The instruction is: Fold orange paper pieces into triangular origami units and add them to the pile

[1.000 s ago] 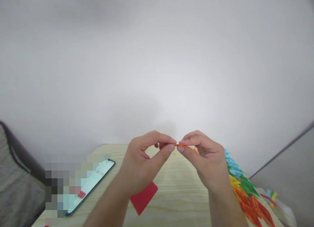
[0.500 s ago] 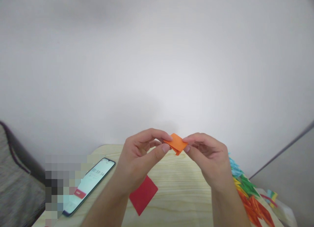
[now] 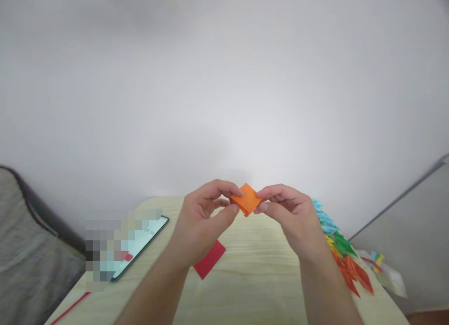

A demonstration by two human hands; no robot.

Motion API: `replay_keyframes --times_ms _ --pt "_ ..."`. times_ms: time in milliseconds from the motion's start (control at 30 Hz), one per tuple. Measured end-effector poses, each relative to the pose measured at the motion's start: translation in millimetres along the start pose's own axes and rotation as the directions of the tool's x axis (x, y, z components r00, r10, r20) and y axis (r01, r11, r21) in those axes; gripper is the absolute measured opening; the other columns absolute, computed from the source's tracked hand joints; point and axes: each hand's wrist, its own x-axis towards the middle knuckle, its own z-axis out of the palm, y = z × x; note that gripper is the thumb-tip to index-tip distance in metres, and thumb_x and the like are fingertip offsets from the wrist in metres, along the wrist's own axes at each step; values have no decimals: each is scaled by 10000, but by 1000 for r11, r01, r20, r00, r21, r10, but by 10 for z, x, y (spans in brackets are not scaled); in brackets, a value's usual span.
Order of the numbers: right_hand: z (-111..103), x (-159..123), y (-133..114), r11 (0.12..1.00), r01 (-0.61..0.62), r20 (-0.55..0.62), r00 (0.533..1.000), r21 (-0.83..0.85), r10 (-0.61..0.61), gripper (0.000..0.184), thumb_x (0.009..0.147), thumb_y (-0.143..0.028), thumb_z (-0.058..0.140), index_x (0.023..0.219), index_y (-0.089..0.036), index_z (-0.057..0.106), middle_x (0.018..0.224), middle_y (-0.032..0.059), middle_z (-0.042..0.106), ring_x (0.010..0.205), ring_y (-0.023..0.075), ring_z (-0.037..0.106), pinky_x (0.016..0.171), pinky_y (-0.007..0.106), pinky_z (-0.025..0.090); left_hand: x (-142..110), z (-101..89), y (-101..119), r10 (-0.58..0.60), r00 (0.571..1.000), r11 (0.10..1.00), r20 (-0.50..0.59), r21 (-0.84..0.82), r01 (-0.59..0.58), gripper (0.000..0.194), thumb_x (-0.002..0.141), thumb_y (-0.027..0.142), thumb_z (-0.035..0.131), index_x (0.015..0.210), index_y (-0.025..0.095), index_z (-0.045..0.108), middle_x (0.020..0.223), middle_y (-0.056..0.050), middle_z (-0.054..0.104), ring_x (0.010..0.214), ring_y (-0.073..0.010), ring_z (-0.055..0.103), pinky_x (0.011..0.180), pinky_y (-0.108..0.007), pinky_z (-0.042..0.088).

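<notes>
Between my two hands is a small folded square of orange paper [image 3: 247, 199], held up above the far part of the table with one corner pointing up. My left hand [image 3: 206, 217] pinches its left corner between thumb and forefinger. The right corner is gripped by the thumb and forefinger of my right hand [image 3: 293, 217]. Layers of the fold show along the paper's lower edges. Below my left hand a red paper square [image 3: 209, 260] lies on the table, partly hidden by that hand and wrist.
A phone [image 3: 140, 248] showing a timer lies at the left, partly pixelated. Along the right edge sit folded paper pieces in blue [image 3: 324, 217], green [image 3: 343, 244], yellow and orange [image 3: 352, 271]. A pale wall rises behind the wooden table [image 3: 245, 287]. Grey fabric [image 3: 31, 250] hangs at far left.
The orange paper now faces me more squarely, its layers closer together, with both hands still pinching it. The whole view has shifted slightly, showing more of the table's front.
</notes>
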Motion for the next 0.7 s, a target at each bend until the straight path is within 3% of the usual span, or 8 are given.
replay_keyframes --times_ms 133,267,400,467,567,700 --pt "-36 -372 212 989 -142 13 990 28 142 127 817 -205 830 934 -230 786 910 19 767 837 163 687 786 295 541 -438 91 -303 -157 987 987 -42 10 158 131 863 211 738 993 214 722 1009 -53 734 897 -196 669 749 -291 492" --pt "-9 -868 558 942 -325 -4 945 82 326 130 795 -198 827 908 -220 766 863 -1 749 791 141 670 743 265 525 -1013 232 -626 -248 964 967 -101 37 252 168 855 202 714 1022 217 705 978 -45 718 904 -195 635 822 -316 482" --pt "28 -1315 803 897 -438 -35 897 57 440 145 782 -223 820 904 -210 744 835 -3 736 781 154 669 749 283 520 -1453 335 -785 -256 952 928 -171 231 291 173 840 191 706 1008 227 719 950 -29 713 917 -200 610 881 -337 463" --pt "26 -1492 862 888 -459 -52 888 -34 457 122 813 -233 789 922 -213 738 849 3 737 789 168 672 761 304 522 -1607 355 -836 -243 953 890 -179 349 293 178 846 181 690 1012 234 723 965 -28 718 932 -208 621 891 -345 468" --pt "-2 -1707 910 866 -370 -51 926 -337 375 111 864 -187 721 964 -227 749 925 23 743 875 201 671 830 357 519 -1794 347 -923 -218 971 814 -94 532 234 174 873 183 674 1019 254 736 988 -33 737 985 -232 638 920 -381 469" --pt "-46 -1913 988 740 -42 120 979 -671 164 196 869 -102 696 978 -248 769 993 58 722 1023 264 614 926 440 486 -1968 304 -1018 -172 985 600 -1 793 106 139 880 229 722 974 307 787 995 -41 739 1004 -268 615 912 -437 418"
